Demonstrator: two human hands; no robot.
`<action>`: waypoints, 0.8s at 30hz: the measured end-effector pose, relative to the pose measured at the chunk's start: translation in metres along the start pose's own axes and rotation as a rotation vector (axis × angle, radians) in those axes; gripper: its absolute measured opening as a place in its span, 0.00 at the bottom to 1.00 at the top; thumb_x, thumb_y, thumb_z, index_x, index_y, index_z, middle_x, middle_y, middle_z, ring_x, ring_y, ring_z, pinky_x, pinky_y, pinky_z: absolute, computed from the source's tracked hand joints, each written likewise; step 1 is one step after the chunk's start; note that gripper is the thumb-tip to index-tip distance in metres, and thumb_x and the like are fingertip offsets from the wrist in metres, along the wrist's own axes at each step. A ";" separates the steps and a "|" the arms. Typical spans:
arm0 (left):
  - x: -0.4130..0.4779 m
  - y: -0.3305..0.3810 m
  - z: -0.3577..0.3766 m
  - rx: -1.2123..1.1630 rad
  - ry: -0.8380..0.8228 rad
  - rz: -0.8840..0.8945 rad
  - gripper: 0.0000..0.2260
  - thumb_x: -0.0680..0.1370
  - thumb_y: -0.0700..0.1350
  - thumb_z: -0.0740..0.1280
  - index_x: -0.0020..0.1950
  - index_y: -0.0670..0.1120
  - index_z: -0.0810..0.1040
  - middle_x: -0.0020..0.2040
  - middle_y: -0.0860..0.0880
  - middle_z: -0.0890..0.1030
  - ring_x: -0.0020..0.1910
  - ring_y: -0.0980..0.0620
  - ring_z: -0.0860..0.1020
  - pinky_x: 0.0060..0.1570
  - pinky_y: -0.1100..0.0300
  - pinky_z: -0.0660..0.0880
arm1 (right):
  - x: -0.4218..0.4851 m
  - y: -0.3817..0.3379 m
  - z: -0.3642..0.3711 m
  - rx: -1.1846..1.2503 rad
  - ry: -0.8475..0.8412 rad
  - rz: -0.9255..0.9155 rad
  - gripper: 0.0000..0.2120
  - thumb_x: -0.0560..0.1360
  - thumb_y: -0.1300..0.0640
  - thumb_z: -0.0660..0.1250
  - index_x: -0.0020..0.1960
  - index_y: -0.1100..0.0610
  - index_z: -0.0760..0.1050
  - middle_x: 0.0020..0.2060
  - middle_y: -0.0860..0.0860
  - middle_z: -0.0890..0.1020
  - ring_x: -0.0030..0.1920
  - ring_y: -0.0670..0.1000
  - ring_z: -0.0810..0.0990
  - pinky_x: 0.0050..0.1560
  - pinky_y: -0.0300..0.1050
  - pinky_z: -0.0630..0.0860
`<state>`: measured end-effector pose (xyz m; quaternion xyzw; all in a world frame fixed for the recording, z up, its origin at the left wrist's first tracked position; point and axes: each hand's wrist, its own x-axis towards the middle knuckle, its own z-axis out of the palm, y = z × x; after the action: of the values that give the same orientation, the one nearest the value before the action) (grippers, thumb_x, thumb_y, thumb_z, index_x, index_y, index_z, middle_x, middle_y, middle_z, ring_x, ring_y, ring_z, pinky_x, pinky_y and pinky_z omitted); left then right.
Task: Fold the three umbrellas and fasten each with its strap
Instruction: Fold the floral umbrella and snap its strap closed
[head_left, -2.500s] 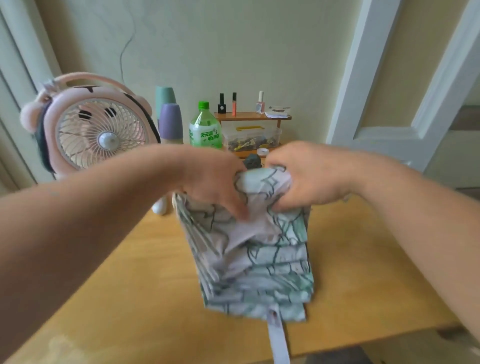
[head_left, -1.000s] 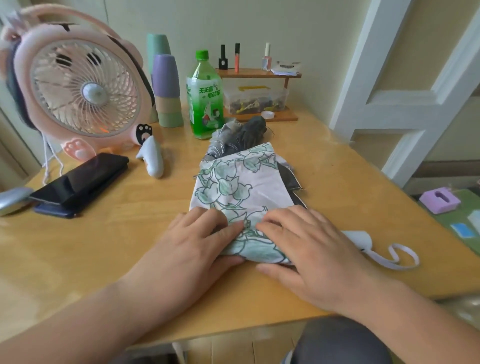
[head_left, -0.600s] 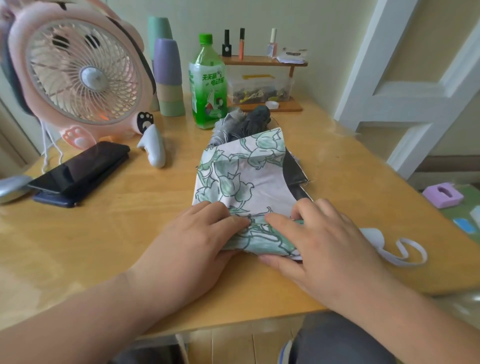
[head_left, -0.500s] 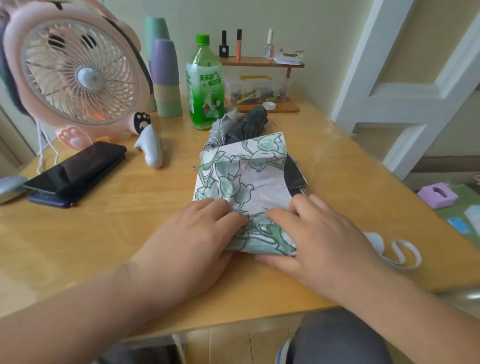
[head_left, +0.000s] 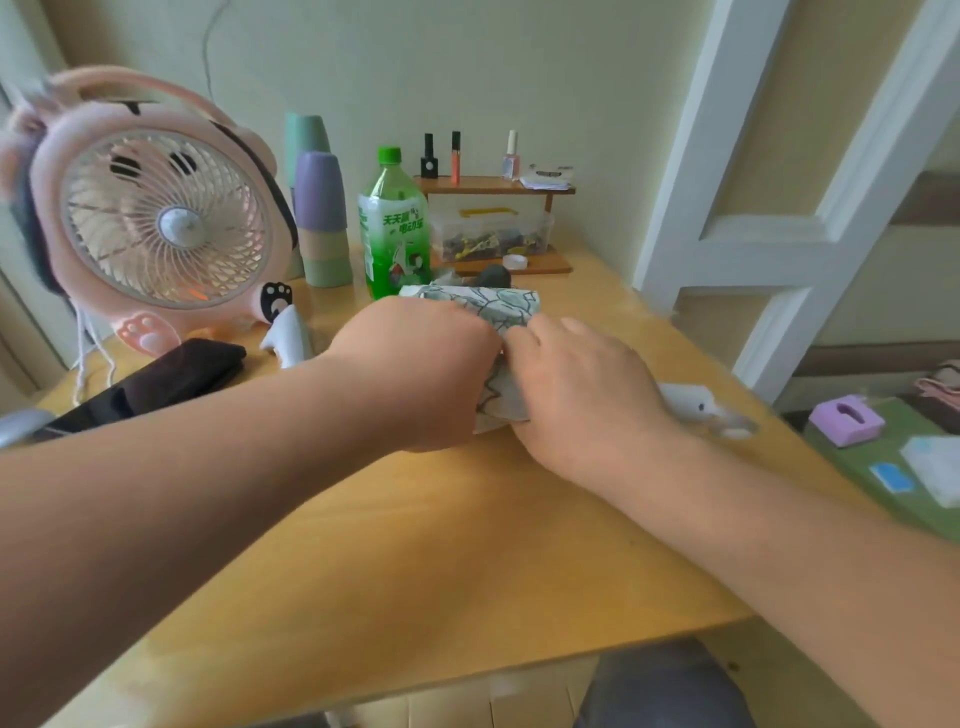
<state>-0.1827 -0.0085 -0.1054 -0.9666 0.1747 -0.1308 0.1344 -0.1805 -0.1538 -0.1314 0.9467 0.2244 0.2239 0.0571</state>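
Both grips have slid forward along the umbrella (head_left: 498, 306) since half a second ago, so far less of its printed cloth shows, and the bundle looks narrower, more a roll than a flat fold. The left grip (head_left: 415, 374) is curled over the roll's left side, fingers bent down round the cloth with their tips hidden, holding it. The right grip (head_left: 582, 395) lies across the top from the other side, fingers only lightly bent and close against the left knuckles. Its thumb is hidden, so I cannot tell whether it clasps the roll or merely presses it. The umbrella lies on the tabletop (head_left: 467, 545) directly under and between both grips. Its fabric is thin, soft and creased, white with green leaves outlined in dark lines. One end pokes out beyond the fingertips and a crumpled wedge shows in the gap near the wrists. Its smooth white plastic handle (head_left: 693, 405) sticks out just right of the right grip, with a pale loop blurred past it. Just beyond the fingertips sits a rounded dark grey lump (head_left: 493, 274), and past the left grip a clear green plastic bottle (head_left: 396, 234). Well left of the left grip are a round pink fan (head_left: 161, 218) with a thin-ribbed grille, a flat glossy black phone (head_left: 176, 376) and a stack of tapered matte cups (head_left: 319, 208). The tabletop is smooth, yellowish wood.
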 end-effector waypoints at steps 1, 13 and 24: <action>0.000 0.001 0.008 0.022 0.082 0.022 0.04 0.74 0.47 0.66 0.43 0.51 0.71 0.37 0.54 0.71 0.36 0.49 0.74 0.33 0.57 0.68 | 0.001 0.000 0.002 0.052 -0.043 -0.005 0.13 0.74 0.56 0.71 0.55 0.52 0.70 0.52 0.51 0.77 0.54 0.57 0.78 0.43 0.48 0.66; -0.014 -0.005 0.070 0.053 0.438 0.186 0.09 0.63 0.38 0.68 0.40 0.46 0.73 0.35 0.47 0.73 0.32 0.43 0.72 0.32 0.54 0.60 | 0.007 0.000 -0.003 0.259 -0.479 -0.015 0.06 0.71 0.56 0.68 0.39 0.54 0.72 0.32 0.50 0.75 0.31 0.52 0.74 0.28 0.41 0.67; 0.013 -0.028 -0.032 -0.129 -0.166 -0.020 0.12 0.73 0.58 0.73 0.45 0.53 0.76 0.39 0.53 0.78 0.37 0.51 0.78 0.40 0.54 0.80 | 0.017 0.016 -0.044 0.035 0.083 -0.074 0.22 0.71 0.33 0.70 0.47 0.47 0.63 0.40 0.46 0.71 0.43 0.53 0.69 0.37 0.47 0.62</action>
<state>-0.1724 0.0050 -0.0642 -0.9825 0.1611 -0.0400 0.0846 -0.1803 -0.1597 -0.0822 0.9285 0.2655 0.2566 0.0394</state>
